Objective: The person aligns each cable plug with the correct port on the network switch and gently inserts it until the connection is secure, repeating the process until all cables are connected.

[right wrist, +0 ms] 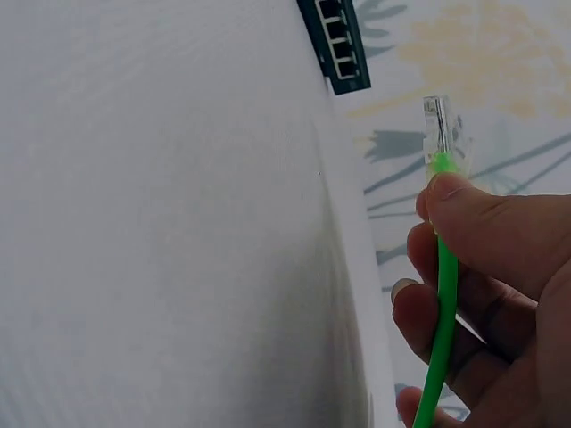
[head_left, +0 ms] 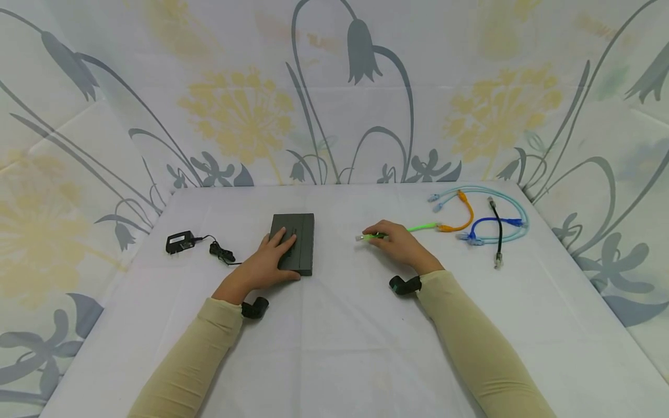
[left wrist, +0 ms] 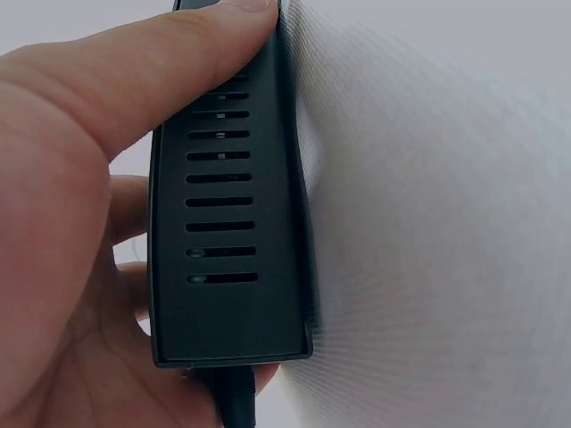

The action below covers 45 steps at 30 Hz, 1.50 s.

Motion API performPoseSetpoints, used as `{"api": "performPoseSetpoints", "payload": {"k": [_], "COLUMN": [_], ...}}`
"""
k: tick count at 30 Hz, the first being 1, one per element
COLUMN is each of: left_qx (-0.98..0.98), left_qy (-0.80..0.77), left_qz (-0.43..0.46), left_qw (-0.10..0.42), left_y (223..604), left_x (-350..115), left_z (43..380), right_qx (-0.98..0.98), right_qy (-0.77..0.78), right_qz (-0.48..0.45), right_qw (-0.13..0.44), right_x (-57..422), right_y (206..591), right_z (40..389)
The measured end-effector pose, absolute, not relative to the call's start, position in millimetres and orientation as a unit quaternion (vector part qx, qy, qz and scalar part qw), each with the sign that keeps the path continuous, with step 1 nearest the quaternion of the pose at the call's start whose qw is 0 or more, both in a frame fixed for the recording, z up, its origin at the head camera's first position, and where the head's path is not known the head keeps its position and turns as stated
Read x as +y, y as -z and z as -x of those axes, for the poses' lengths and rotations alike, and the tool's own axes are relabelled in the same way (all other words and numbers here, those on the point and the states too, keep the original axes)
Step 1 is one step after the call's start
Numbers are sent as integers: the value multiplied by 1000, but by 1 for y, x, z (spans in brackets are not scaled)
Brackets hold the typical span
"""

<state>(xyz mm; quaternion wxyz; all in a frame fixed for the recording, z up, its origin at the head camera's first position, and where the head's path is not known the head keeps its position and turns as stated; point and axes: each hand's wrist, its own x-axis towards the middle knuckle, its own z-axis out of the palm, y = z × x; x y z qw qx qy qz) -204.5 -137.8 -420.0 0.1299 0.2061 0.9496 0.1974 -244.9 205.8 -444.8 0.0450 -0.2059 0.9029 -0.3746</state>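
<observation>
A black network switch lies on the white table left of centre. My left hand holds it, fingers spread over its top and thumb along the vented side. A power cord enters its end. My right hand pinches a bright green Ethernet cable between thumb and fingers, just behind its clear plug. That plug points left, toward the switch, with a gap of table between them. In the right wrist view, a row of ports shows on the switch.
A black power adapter and its bundled cord lie at left. Orange, light blue, dark blue and black cables lie at right. Patterned cloth hangs behind and at both sides.
</observation>
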Motion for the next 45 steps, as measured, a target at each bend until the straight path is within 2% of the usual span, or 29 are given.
{"api": "performPoseSetpoints", "payload": {"k": [16, 34, 45], "left_qx": [950, 951, 950], "left_qy": [-197, -195, -198], "left_qz": [-204, -202, -201], "left_qw": [132, 130, 131], "left_y": [420, 421, 421], "left_x": [-137, -137, -138], "left_z": [206, 207, 206], "right_qx": [909, 909, 908], "right_qy": [368, 328, 326], "right_qz": [192, 255, 257], "right_qw": [45, 40, 54], "right_x": [184, 165, 153], "right_y": [445, 447, 445], "right_z": [238, 228, 221]}}
